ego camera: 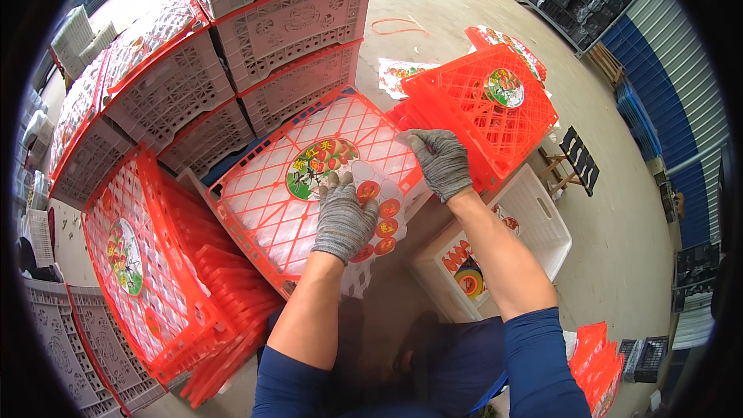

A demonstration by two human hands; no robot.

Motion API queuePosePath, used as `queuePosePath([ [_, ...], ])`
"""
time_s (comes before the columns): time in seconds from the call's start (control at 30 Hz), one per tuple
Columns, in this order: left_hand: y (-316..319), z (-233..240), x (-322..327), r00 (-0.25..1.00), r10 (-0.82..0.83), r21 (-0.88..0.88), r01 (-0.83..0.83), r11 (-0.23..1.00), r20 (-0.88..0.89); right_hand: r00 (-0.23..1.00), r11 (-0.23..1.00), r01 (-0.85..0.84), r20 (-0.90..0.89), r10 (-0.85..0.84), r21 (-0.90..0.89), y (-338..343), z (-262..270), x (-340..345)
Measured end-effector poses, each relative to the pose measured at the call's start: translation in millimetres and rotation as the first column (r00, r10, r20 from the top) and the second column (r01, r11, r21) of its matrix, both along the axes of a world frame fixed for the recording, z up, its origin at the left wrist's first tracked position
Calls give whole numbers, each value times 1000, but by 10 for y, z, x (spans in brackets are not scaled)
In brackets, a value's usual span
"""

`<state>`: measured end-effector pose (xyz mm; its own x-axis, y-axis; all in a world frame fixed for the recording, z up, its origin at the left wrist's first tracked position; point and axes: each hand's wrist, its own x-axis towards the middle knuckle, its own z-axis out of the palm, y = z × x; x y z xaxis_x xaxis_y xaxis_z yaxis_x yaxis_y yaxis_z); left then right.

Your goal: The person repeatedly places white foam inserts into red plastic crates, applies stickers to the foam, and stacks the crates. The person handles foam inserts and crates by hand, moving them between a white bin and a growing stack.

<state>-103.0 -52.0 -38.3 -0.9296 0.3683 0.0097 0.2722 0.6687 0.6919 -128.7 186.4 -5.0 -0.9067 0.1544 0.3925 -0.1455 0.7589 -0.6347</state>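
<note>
My left hand (345, 217), in a grey knitted glove, lies on a red lattice plastic lid (255, 209) and holds a sheet of round red stickers (388, 227) against it. Some circles on the sheet are blank, and its lower end hangs past the lid's near edge. A large round fruit label (316, 165) sits in the middle of the lid, partly under my left fingertips. White padding shows through the lattice. By the lid's right side, my right hand (442, 161), gloved alike, pinches a small translucent piece (402, 137), perhaps a sticker.
Grey crates (290, 29) with red rims stand stacked beyond the lid. More red lids (232, 296) are piled at left, another pile (493, 122) at right. A white plastic bin (540, 226) holding printed sheets and a tape roll (469, 283) sits beside my right forearm. Behind it is a folding stool (572, 159).
</note>
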Motion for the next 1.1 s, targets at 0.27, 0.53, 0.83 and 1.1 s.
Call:
queuePosePath([
  [0.27,-60,108,-23,979,136,145,-159,977,154,985,795,-99,-55,164,598,-234,-142,-758],
  [0.53,-54,47,-118,951,172,368,-261,892,257,973,863,-205,5,229,462,-39,-83,-386],
  [0.83,-42,200,-43,966,-6,616,-160,772,259,905,895,-349,-149,399,276,-540,226,373],
  [1.1,-91,118,-48,960,-138,540,-17,841,245,933,905,-329,-54,356,268,-527,178,482],
])
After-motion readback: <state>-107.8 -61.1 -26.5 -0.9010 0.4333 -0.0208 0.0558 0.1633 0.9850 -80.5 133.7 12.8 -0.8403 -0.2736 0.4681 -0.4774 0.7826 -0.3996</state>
